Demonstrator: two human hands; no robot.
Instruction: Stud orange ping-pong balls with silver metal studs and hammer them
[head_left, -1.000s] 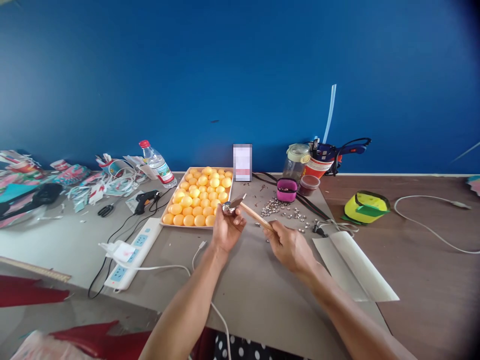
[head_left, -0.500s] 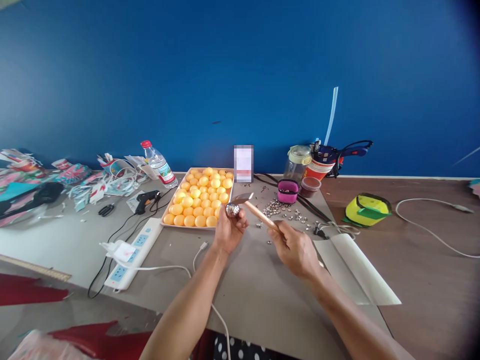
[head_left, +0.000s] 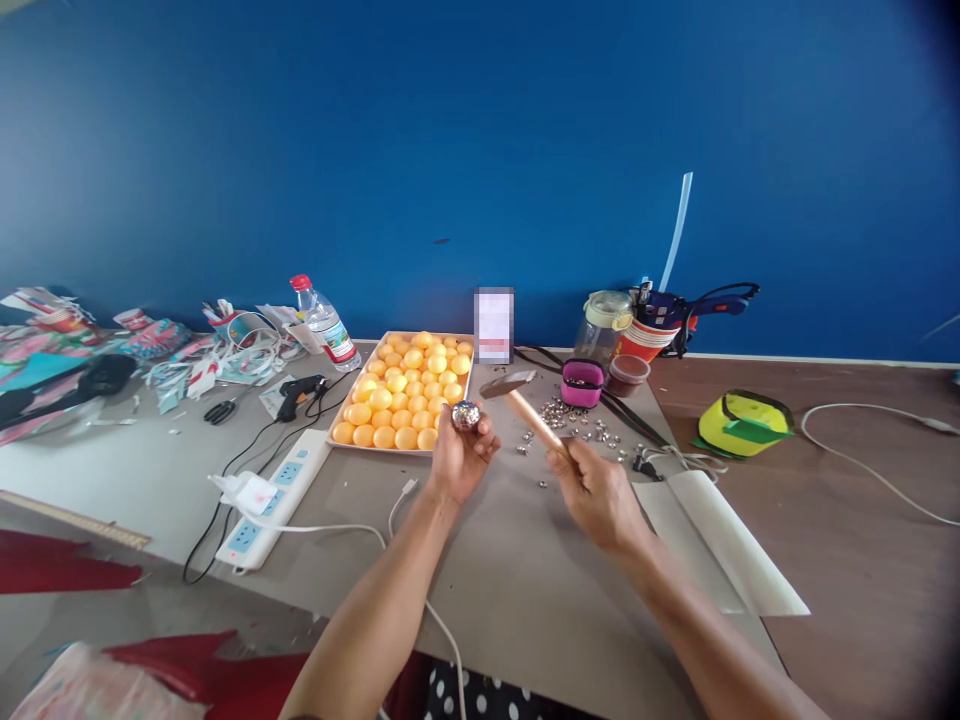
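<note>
Just in front of the tray of orange balls, a small ball studded with shiny pieces sits pinched in the left hand, fingers curled under it so its top faces up. Right of the tray, the right hand is closed around a hammer, head poised above the ball. Loose studs lie scattered on the worktop beyond, within reach

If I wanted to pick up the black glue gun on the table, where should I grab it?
Grab the glue gun by its fat handle, coming from above and from the near side. It lies flat on the table, and its black cord trails toward you, so mind that. Its front tip may be hot; keep off it.
</note>
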